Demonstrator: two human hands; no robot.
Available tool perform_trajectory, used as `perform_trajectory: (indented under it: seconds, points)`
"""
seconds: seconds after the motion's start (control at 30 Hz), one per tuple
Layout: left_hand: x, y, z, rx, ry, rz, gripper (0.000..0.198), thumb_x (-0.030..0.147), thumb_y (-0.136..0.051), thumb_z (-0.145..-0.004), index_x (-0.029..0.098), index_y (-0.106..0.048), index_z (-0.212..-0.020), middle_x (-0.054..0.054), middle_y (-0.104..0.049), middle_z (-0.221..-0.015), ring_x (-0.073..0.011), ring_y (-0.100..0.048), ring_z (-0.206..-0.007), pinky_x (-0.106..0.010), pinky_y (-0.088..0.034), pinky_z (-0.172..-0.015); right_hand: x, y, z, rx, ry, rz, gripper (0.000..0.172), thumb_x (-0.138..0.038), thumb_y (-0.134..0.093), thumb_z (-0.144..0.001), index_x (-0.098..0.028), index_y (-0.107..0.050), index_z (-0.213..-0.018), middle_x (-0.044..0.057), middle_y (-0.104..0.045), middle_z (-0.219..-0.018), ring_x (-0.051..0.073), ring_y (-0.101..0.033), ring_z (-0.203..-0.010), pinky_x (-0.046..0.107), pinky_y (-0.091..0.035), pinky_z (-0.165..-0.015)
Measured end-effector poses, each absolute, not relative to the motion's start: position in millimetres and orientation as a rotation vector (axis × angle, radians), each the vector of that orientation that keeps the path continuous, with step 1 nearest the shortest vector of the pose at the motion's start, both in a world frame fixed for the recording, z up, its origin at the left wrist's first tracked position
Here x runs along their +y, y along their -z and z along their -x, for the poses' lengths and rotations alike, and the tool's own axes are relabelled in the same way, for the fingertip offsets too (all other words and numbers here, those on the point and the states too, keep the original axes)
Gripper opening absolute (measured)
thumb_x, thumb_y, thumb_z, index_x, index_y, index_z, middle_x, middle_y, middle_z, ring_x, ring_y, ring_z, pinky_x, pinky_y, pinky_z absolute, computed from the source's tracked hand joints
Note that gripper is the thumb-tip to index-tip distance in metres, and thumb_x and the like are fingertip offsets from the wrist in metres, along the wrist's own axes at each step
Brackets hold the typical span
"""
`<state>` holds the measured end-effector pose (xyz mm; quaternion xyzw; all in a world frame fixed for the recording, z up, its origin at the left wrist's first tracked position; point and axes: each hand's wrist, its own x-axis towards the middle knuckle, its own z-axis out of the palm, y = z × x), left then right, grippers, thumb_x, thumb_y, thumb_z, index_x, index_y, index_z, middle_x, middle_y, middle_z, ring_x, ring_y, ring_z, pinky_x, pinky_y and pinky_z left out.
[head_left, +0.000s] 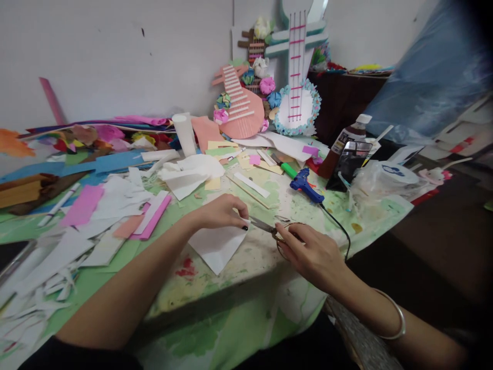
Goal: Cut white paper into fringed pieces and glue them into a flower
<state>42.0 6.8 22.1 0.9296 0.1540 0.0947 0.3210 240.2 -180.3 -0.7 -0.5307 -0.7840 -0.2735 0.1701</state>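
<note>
Cut off at far edge: top of white-and-teal instrument model (297,67). Cut off at left: dark flat device (11,253). Partly hidden by left hand (223,211): white paper (219,249). Partly covered by right hand (316,251): handles of scissors (263,225). Too blurred to read: label (340,140) on brown bottle (356,129).

Room lies right of the white sheet (219,249) along the counter's (256,257) near edge. Beyond, a glue gun (307,187) and cord (349,239) obstruct.

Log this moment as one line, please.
left hand: holding white paper | right hand: holding metal scissors pointed toward the white paper | nearby: blue hot-glue gun
</note>
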Motion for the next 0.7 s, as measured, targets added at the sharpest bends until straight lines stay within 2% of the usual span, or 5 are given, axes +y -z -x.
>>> perform_trajectory:
  seconds: [0.17, 0.37, 0.7]
  points:
    - [-1, -34, -37, 0.444, -0.265, -2.36, 0.017, 0.03, -0.07, -0.072, 0.014, -0.067, -0.075, -0.001, -0.067, -0.076, -0.0126, -0.06, -0.072, -0.021, -0.043, -0.067, -179, -10, -242, -2.27, 0.813, 1.425, 0.038, -0.016, -0.061, -0.085, -0.01, -0.057, -0.122, 0.009, -0.066, -0.092, 0.019, -0.06, -0.083, 0.029, -0.048, -0.068]
    - [-5, -37, -35, 0.401, -0.258, -2.334, 0.018, 0.031, -0.07, -0.071, 0.014, -0.067, -0.074, -0.001, -0.067, -0.074, -0.0117, -0.06, -0.07, -0.02, -0.043, -0.065, -180, -15, -245, -2.311, 0.82, 1.392, 0.041, -0.013, -0.061, -0.084, -0.012, -0.055, -0.126, 0.009, -0.064, -0.096, 0.02, -0.058, -0.086, 0.029, -0.047, -0.072]
    - [-11, -41, -36, 0.297, -0.166, -2.313, 0.01, 0.023, -0.069, -0.07, 0.014, -0.063, -0.069, 0.002, -0.059, -0.069, -0.0105, -0.054, -0.066, -0.021, -0.042, -0.065, -176, -23, -250, -2.383, 0.853, 1.271, 0.042, -0.011, -0.061, -0.083, -0.015, -0.057, -0.125, 0.008, -0.064, -0.094, 0.019, -0.057, -0.086, 0.031, -0.047, -0.077]
